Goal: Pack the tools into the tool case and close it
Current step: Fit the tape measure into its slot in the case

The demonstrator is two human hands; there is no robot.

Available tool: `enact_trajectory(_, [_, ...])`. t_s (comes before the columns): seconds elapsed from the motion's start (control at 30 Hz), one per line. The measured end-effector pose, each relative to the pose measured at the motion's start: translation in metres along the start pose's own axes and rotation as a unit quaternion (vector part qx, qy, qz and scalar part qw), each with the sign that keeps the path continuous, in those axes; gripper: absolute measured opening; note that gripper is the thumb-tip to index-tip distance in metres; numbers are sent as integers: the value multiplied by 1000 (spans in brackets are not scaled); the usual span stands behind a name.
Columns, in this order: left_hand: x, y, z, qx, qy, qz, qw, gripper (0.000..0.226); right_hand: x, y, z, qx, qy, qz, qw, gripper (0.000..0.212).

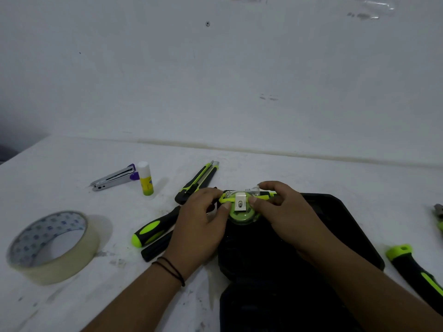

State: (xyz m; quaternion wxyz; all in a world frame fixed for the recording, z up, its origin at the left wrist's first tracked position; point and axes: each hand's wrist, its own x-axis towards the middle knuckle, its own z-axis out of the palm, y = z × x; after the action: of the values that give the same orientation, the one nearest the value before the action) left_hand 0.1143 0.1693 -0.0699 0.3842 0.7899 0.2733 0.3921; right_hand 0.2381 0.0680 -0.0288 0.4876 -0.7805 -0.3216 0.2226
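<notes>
Tape measure (241, 208) sits between both hands, left (203, 212) and right (285, 209), pinching it above the tool case (347, 224).

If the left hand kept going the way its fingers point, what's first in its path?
The left hand points up-right at the green tape measure, which its fingertips already pinch; beyond it, probably the right hand.

Tape roll (51, 245) left of tool case (335, 226); stapler (115, 177) beside glue stick (145, 178).
</notes>
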Motion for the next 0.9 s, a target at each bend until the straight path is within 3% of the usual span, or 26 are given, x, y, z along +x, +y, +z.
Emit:
enact_trajectory(0.23, [-1, -7, 4, -4, 9, -6, 1000, 32, 3, 8, 2, -75, 15, 8, 997, 21])
enact_trajectory(0.43, [-2, -7, 5, 5, 8, -3, 1000, 30, 4, 7, 0, -156, 7, 3, 988, 34])
enact_trajectory(0.53, [-2, -7, 4, 3, -3, -10, 1000, 41, 6, 8, -1, -131, 4, 33, 991, 45])
enact_trajectory(0.7, [6, -2, 4, 16, 18, -49, 999, 24, 12, 6, 0, -74, 3, 69, 995, 40])
enact_trajectory(0.9, [22, 8, 1, -14, -39, -170, 985, 25, 18, 3, -1, -50, -4, 110, 993, 38])
